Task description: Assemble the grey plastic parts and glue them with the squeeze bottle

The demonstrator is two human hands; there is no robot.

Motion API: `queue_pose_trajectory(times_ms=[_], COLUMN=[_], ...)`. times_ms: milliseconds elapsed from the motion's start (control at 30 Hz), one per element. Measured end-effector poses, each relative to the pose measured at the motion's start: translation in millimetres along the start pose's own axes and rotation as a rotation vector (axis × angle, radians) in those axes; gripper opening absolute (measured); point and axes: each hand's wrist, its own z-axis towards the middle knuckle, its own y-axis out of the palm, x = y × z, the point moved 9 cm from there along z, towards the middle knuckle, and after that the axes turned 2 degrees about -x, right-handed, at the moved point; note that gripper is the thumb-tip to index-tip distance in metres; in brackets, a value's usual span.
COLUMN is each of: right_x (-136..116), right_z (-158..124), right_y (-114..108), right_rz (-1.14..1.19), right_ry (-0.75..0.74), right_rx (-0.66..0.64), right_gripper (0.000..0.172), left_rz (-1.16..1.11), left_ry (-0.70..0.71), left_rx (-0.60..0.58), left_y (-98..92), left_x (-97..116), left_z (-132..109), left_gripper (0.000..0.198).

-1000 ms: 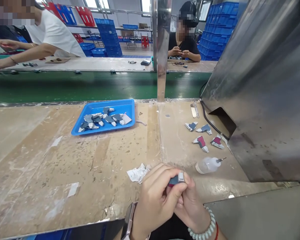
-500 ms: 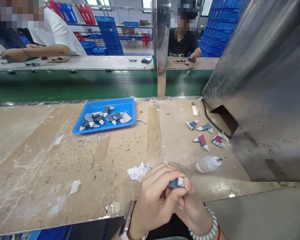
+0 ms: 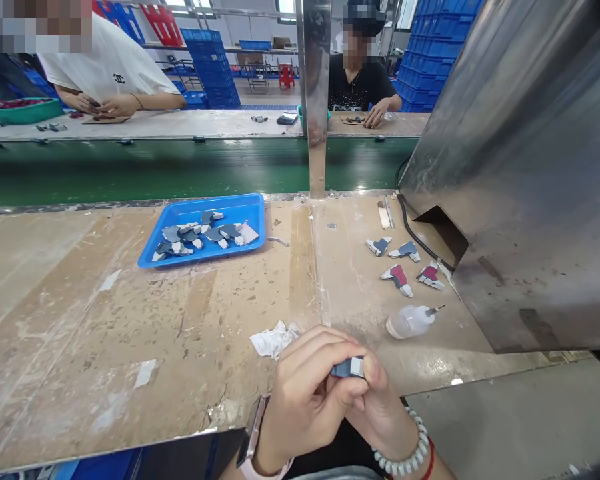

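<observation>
Both of my hands are closed together on one small dark blue-grey piece (image 3: 349,367) with a pale square end, just above the table's front edge. My left hand (image 3: 313,380) wraps over it from the left, fingers curled across the top and thumb below. From the right, my right hand (image 3: 380,400) pinches its pale end. Most of the piece is hidden inside the fingers. A crumpled white tissue (image 3: 274,341) lies just beyond my left hand. Past my right hand, a clear squeeze bottle (image 3: 411,321) with a thin metal tip rests on its side.
A blue tray (image 3: 153,261) holds several similar grey-and-white pieces. More pieces, two with dark red faces (image 3: 397,277), lie near a metal housing (image 3: 525,200) at right. A metal post (image 3: 317,100) stands before the green conveyor (image 3: 180,167). Two people work across it.
My hands keep the same grip, and the piece looks slightly turned, its red underside now out of sight. The view has shifted a little. Across the conveyor, both people's hands have moved.
</observation>
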Motion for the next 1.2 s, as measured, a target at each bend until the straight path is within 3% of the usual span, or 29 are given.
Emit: queue_pose_trajectory(times_ms=[367, 733, 1200], right_x=[2.5, 5.4, 3.9], right_z=[-1.4, -5.3, -4.0], right_y=[-2.9, -6.4, -7.7], right_rz=[0.0, 0.017, -0.02], right_ry=[0.019, 0.034, 0.038], right_rx=[-0.018, 0.001, 0.025], right_gripper=[0.065, 0.056, 0.057], left_rz=[0.021, 0.021, 0.023], left_ry=[0.026, 0.042, 0.055], left_rx=[0.008, 0.006, 0.009], left_y=[0.2, -0.1, -0.6], left_x=[4.0, 6.0, 8.2], left_z=[1.6, 0.8, 1.1], left_gripper=[0.024, 0.022, 0.022])
